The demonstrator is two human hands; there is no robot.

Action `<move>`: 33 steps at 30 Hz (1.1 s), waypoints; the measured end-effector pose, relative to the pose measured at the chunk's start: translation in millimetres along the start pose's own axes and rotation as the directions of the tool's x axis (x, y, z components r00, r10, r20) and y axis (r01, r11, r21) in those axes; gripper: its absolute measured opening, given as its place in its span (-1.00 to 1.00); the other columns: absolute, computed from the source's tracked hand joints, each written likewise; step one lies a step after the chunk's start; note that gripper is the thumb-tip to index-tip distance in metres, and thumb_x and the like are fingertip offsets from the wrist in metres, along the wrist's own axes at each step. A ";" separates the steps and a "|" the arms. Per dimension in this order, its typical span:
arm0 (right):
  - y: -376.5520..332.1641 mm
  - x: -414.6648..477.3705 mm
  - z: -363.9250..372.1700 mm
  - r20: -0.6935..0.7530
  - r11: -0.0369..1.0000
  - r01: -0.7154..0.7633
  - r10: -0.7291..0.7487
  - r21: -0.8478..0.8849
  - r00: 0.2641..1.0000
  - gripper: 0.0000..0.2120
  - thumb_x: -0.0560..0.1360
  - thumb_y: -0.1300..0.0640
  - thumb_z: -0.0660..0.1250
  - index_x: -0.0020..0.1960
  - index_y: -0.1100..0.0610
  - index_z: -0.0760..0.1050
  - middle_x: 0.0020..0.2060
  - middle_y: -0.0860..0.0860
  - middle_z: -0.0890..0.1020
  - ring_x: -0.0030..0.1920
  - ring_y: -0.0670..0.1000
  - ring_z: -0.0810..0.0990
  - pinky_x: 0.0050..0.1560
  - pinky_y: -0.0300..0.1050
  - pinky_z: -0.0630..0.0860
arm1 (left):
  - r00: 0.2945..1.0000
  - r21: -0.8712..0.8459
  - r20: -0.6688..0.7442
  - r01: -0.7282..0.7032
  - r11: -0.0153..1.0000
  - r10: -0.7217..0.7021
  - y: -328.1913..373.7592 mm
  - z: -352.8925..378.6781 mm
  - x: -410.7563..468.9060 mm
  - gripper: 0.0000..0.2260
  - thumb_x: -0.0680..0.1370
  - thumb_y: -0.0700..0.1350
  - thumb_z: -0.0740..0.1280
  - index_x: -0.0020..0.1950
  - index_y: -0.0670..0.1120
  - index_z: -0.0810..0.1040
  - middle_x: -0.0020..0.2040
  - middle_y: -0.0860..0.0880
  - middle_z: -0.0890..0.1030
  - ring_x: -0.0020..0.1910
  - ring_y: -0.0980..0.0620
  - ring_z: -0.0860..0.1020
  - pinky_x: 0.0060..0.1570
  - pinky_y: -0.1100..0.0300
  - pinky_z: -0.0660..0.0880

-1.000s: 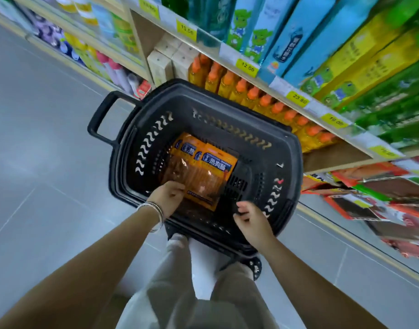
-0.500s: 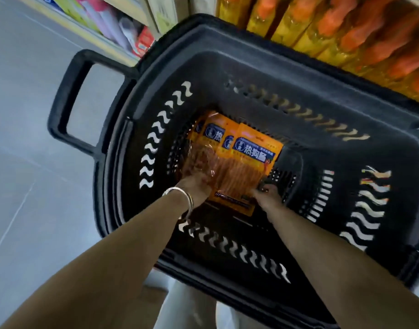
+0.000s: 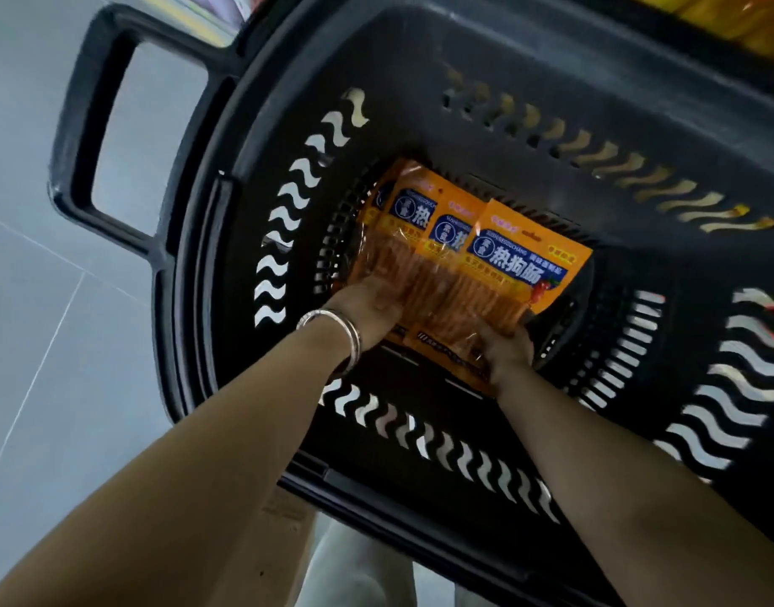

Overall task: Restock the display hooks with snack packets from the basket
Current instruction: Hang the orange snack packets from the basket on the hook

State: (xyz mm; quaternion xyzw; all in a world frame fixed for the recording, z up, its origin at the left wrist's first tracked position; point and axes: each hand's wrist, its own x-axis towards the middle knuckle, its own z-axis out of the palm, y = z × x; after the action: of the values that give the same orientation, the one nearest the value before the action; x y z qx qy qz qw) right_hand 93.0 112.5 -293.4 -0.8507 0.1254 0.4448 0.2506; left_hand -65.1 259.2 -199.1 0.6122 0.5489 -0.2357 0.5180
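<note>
Snack packets (image 3: 486, 256) lie in a fanned, overlapping stack on the bottom of the black basket (image 3: 464, 488), just above the centre of the frame. They have orange tops with blue labels and clear lower halves showing reddish sticks. Both forearms reach in from the lower edge of the frame.

The left hand (image 3: 367, 302), with a silver bangle (image 3: 337, 326) on its wrist, sits at the stack's lower left edge, its fingers curled onto the clear wrapper and gripping it. The right hand (image 3: 510, 350) meets the stack's lower right corner. Its fingers run under the wrappers and are hidden, so I cannot tell whether it grips.

The basket's loop handle (image 3: 76, 116) stands at the upper left, over grey floor tiles (image 3: 35, 343). Pale trousers (image 3: 359, 562) show at the bottom edge, below the basket rim.
</note>
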 end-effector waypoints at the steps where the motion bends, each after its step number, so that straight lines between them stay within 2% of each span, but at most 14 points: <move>1: 1.4 -7.1 -7.0 0.016 1.000 -0.007 0.007 0.024 1.000 -0.49 0.38 -0.05 0.49 0.26 0.09 0.49 0.00 0.01 0.66 0.04 0.05 0.60 0.04 -0.16 0.47 | 1.000 -0.006 0.011 0.012 1.000 -0.012 0.5 -0.7 -0.4 -0.72 0.57 -0.02 0.19 0.24 -0.04 0.50 0.17 -0.09 0.57 0.12 -0.08 0.53 0.17 0.07 0.45; 3: -2.5 -19.3 -22.3 0.146 0.987 -0.112 0.094 0.115 0.985 -0.52 0.40 -0.01 0.48 0.27 0.08 0.48 0.11 0.07 0.62 0.04 0.08 0.60 0.11 -0.01 0.52 | 0.999 -0.019 0.022 0.037 0.999 -0.036 2.7 -2.1 -0.7 -0.74 0.58 -0.01 0.17 0.17 -0.06 0.54 0.16 -0.10 0.57 0.09 -0.10 0.53 0.14 0.09 0.44; 6: -12.9 -35.4 -39.1 0.513 0.967 -0.210 0.109 0.142 0.851 -0.53 0.31 -0.06 0.51 0.19 -0.02 0.53 0.11 0.03 0.65 0.08 0.08 0.64 0.14 0.08 0.54 | 0.998 -0.097 0.047 0.048 0.994 -0.043 5.7 -4.4 0.1 -0.62 0.51 0.18 0.23 0.18 -0.01 0.56 0.18 -0.05 0.57 0.12 -0.08 0.53 0.18 0.06 0.42; 8: -19.1 -45.5 -38.3 0.650 0.986 -0.148 0.064 0.075 0.757 -0.45 0.19 -0.10 0.56 0.15 -0.06 0.54 0.10 0.00 0.66 0.12 0.07 0.63 0.22 0.12 0.49 | 0.995 -0.245 0.090 0.064 0.967 -0.043 9.2 -6.3 -1.6 -0.45 0.33 0.35 0.30 0.17 0.03 0.58 0.16 -0.03 0.59 0.14 -0.07 0.54 0.23 0.00 0.42; 11: -31.9 -50.1 -19.9 0.703 0.998 -0.046 0.067 -0.049 0.708 -0.22 0.08 -0.29 0.57 0.24 -0.08 0.49 0.16 -0.03 0.63 0.19 0.05 0.58 0.27 0.14 0.43 | 0.995 -0.473 0.078 0.098 0.875 -0.070 6.9 -1.7 3.9 -0.51 0.35 0.17 0.43 0.19 -0.02 0.54 0.16 -0.11 0.60 0.10 -0.10 0.57 0.20 0.01 0.46; 13: -45.2 -44.6 -6.4 0.659 0.999 0.026 0.006 -0.039 0.752 -0.40 0.22 -0.39 0.42 0.17 -0.14 0.53 0.16 -0.06 0.62 0.18 0.01 0.57 0.22 0.07 0.47 | 0.992 -0.551 -0.010 0.100 0.828 -0.127 -1.5 -1.8 10.4 -0.75 0.51 -0.02 0.36 0.16 -0.04 0.52 0.16 -0.18 0.59 0.07 -0.14 0.58 0.09 0.07 0.48; 15: -51.4 -24.4 3.4 0.456 0.996 0.087 -0.080 0.005 0.886 -0.65 0.40 -0.26 0.36 0.09 -0.10 0.52 0.11 -0.05 0.61 0.16 0.02 0.56 0.08 -0.05 0.49 | 0.978 -0.545 -0.075 0.123 0.829 -0.195 -12.9 -4.5 17.2 -0.80 0.56 -0.05 0.30 0.18 0.01 0.48 0.16 -0.15 0.58 0.03 -0.13 0.56 0.03 0.08 0.48; 16: -51.2 -10.0 6.8 0.325 0.996 0.080 -0.084 0.025 0.942 -0.65 0.43 -0.18 0.38 0.14 -0.05 0.49 0.13 -0.03 0.59 0.18 0.05 0.54 0.05 -0.10 0.46 | 0.974 -0.491 -0.096 0.134 0.861 -0.206 -18.0 -5.9 19.3 -0.76 0.56 -0.04 0.29 0.22 -0.01 0.47 0.15 -0.12 0.58 0.01 -0.11 0.56 0.00 0.10 0.48; 18: -49.4 15.5 15.7 0.125 0.997 -0.003 -0.007 0.081 0.992 -0.39 0.39 -0.14 0.44 0.33 0.09 0.38 0.26 0.06 0.50 0.25 0.11 0.48 0.15 -0.07 0.42 | 0.967 -0.346 -0.129 0.163 0.924 -0.219 -24.8 -7.9 20.4 -0.69 0.57 -0.02 0.26 0.30 -0.06 0.45 0.15 -0.09 0.57 0.00 -0.09 0.56 -0.03 0.11 0.50; 21: -46.7 34.4 33.5 -0.005 0.991 -0.131 0.131 -0.028 0.991 0.00 0.23 -0.26 0.51 0.45 0.14 0.12 0.37 0.12 0.32 0.34 0.17 0.35 0.32 0.04 0.33 | 0.959 -0.303 -0.165 0.173 0.937 -0.230 -27.8 -5.6 19.0 -0.66 0.57 0.00 0.26 0.32 -0.06 0.44 0.17 -0.09 0.57 0.08 -0.09 0.54 0.14 0.08 0.46; 24: -38.3 36.3 46.4 -0.039 0.975 -0.134 0.129 -0.177 0.991 0.13 0.09 -0.34 0.54 0.42 0.04 0.02 0.27 0.11 0.26 0.32 0.16 0.29 0.28 0.04 0.31 | 0.958 -0.282 -0.177 0.169 0.945 -0.224 -27.1 -4.2 19.2 -0.69 0.57 0.01 0.26 0.29 -0.04 0.46 0.12 -0.05 0.59 0.01 -0.04 0.54 0.06 0.14 0.45; 28: -30.1 37.7 44.8 -0.065 0.975 -0.175 0.168 -0.135 0.984 -0.02 0.13 -0.25 0.57 0.31 0.03 0.07 0.23 0.12 0.38 0.23 0.17 0.43 0.14 0.07 0.41 | 0.963 -0.269 -0.183 0.145 0.952 -0.198 -22.4 -7.3 24.3 -0.71 0.56 0.04 0.26 0.26 -0.01 0.44 0.04 0.01 0.56 -0.05 0.00 0.53 -0.05 0.13 0.45; 31: -27.4 40.0 32.0 -0.070 0.992 -0.123 0.126 0.040 0.990 -0.24 0.21 -0.07 0.60 0.20 0.06 0.21 -0.03 0.02 0.51 0.08 0.10 0.53 0.02 -0.06 0.41 | 0.964 -0.287 -0.175 0.143 0.947 -0.198 -20.7 -5.8 25.5 -0.72 0.56 0.04 0.26 0.25 0.03 0.44 0.00 0.04 0.54 -0.09 0.03 0.51 -0.09 0.16 0.41; 33: -22.1 34.7 16.8 -0.076 0.990 -0.075 0.084 0.120 0.994 -0.39 0.26 -0.02 0.59 0.19 0.05 0.37 0.06 0.00 0.59 0.12 0.07 0.56 0.13 -0.11 0.39 | 0.964 -0.381 -0.129 0.170 0.909 -0.234 -18.6 -5.3 22.2 -0.76 0.54 0.03 0.30 0.19 0.04 0.45 0.04 0.02 0.57 -0.02 -0.01 0.55 0.00 0.10 0.48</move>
State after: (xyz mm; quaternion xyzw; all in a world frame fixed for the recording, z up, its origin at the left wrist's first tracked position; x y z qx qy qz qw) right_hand 110.8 140.4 -322.9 -0.8462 0.1953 0.4114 0.2768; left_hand -77.2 270.9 -223.3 0.4626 0.6860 -0.1281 0.5468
